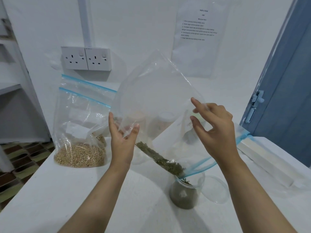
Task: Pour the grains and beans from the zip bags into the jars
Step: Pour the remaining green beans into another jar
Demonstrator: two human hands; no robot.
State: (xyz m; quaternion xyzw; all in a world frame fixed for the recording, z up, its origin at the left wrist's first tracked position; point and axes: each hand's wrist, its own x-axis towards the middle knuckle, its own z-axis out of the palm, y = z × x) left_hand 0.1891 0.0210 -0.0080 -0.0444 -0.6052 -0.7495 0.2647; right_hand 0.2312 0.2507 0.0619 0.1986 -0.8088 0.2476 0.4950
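Person tips a big clear plastic zip bag with blue seal strip (158, 98) mouth-down over a clear round jar (185, 194) on the white bench (84, 199). Small green beans (161, 159) run in a narrow line along the bag's lower fold to the blue-edged mouth, which sits at the jar's rim. Jar is partly filled with the same green beans. Left hand (122, 140) holds the bag's lower left edge, thumb and fingers curled round the plastic. Right hand (213, 125) pinches the bag's upper right side, fingers bent on the film. A clear round lid (216, 190) lies flat on the bench just right of the jar. Behind, left: a second clear zip bag of tan round beans (80, 132) stands upright on the bench, seal strips blue. More jars show blurred through the held bag; contents unclear. White double wall socket (86, 58) and a printed paper sheet (198, 37) on the wall, blue door (286, 81) at right.
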